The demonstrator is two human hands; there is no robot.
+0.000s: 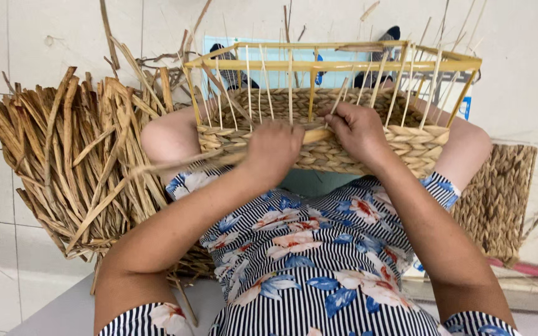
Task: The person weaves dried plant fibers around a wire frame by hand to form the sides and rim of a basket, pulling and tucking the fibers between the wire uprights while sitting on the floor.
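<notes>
A half-woven basket (418, 146) of braided straw on a yellow rectangular frame (331, 64) rests on my knees, with thin upright stakes standing along its sides. My left hand (273, 149) is closed on a flat straw strand (175, 163) that trails off to the left, held against the near wall of the basket. My right hand (357, 129) presses its fingers on the top edge of the weave, pinching the same strand between the stakes. My lap, in a striped floral dress, fills the lower middle.
A thick bundle of dried straw strands (76, 162) lies on the tiled floor at the left. A finished woven mat (499, 199) lies at the right. Loose strands scatter the floor beyond the basket, where dark shoes (231, 68) and a light blue sheet (269, 56) show.
</notes>
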